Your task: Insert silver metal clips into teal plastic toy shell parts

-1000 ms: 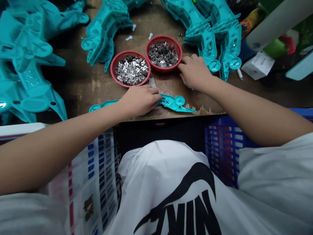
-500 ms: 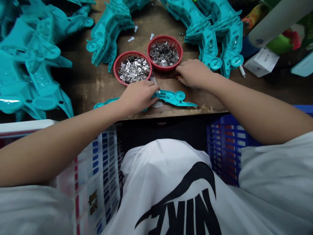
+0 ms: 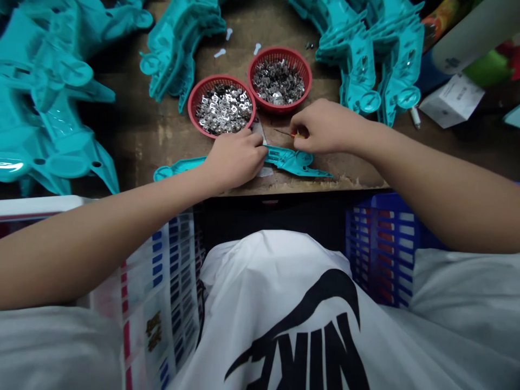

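My left hand (image 3: 239, 157) is closed over the middle of a long teal plastic part (image 3: 298, 162) lying along the table's front edge. Its fingers cover the part's centre, and both ends stick out to either side. Pinched in my right hand (image 3: 325, 127) is a small screwdriver (image 3: 293, 134) with a red and yellow handle. Its thin shaft points left, above the teal part. Just behind my hands sit two red baskets: the left basket (image 3: 190, 111) holds shiny flat metal clips (image 3: 223, 108), the right basket (image 3: 307, 89) darker small metal pieces (image 3: 278, 81).
Teal parts are heaped at the left (image 3: 60, 119), with a stack (image 3: 179, 49) behind the baskets and more stacks (image 3: 357, 65) at the right. Small white pieces (image 3: 220, 53) lie on the table. A white box (image 3: 453, 100) stands far right. A blue crate (image 3: 379, 244) and a white crate (image 3: 174, 281) flank my lap.
My right hand has come away from the right basket's edge, bringing the screwdriver into view beside the teal part. My left hand stays on the part. The view has shifted slightly.
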Motion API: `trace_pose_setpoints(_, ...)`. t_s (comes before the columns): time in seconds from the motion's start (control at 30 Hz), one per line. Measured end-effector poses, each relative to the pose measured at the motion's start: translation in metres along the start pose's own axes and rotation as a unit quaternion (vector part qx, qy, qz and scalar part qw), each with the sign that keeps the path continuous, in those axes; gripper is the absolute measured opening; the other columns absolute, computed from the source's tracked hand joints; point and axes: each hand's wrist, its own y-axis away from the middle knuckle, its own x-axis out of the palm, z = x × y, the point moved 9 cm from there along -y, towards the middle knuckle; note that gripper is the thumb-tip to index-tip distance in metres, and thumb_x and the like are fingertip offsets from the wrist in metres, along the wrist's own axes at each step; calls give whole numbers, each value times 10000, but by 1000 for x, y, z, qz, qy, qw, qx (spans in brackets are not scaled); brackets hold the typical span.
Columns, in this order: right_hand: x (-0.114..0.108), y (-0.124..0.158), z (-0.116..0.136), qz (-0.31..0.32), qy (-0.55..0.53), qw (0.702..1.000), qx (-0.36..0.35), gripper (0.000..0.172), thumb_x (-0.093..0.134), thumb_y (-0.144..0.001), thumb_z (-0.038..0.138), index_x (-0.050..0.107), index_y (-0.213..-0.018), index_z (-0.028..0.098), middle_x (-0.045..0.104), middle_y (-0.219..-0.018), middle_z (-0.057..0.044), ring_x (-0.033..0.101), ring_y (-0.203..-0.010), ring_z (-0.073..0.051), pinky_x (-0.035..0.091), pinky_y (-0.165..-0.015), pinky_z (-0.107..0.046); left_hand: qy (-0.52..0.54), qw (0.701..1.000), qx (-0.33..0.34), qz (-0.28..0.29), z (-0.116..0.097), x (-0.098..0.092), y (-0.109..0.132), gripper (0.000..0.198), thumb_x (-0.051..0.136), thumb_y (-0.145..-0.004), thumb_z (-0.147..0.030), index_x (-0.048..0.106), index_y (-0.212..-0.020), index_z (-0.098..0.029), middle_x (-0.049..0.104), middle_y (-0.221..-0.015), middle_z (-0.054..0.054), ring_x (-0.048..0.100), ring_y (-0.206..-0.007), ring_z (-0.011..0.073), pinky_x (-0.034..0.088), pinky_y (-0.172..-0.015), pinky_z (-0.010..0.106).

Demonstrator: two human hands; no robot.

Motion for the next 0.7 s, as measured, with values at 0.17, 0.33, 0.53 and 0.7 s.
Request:
trace_pose_setpoints(0.17, 0, 4, 12, 29, -8, 999, -11, 469, 692, -1123, 215, 950, -1492, 84, 959, -1336, -237, 813, -1053, -333, 450, -870, -431, 19, 999, -10, -43, 1, 6, 1, 367, 605, -1197, -226, 956, -1281, -166, 867, -1254, 225, 786, -1303, 436, 655, -1017, 535)
trace_pose_setpoints(0.33, -2, 5, 7, 24, -1, 1000, 2, 435, 731, -1122, 176, 952, -1491, 114, 959, -1377, -234, 839, -1119, -357, 471, -896, -448, 13, 999, 1, -31, 2, 4, 1, 400, 581, -1206, -229, 949, -1347, -158, 859, -1293, 242, 795, -1308, 450, 682, -1022, 573)
trace_pose_setpoints(0.53, 4, -1, -17, 24, 11, 998, 50, 350, 778, -1143, 268, 975, -1433, 280, 965, -1373, -169, 841, -1214, -427, 541, -942, -485, 23, 999, 43, -5, 3, -6, 4, 446, 600, -1226, -302, 968, -1453, -193, 845, -1391, 215, 797, -1360, 442, 698, -1031, 555)
trace_pose_setpoints(0.7, 10, 4, -27, 53, 64, 990, 110, 386, 806, -1143, 246, 959, -1497, 226, 926, -1526, -236, 832, -1330, -462, 512, -928, -513, 40, 996, 72, 27, 6, -6, 4, 432, 705, -1204, -351, 968, -1520, -219, 842, -1505, 207, 791, -1429, 434, 705, -1108, 542)
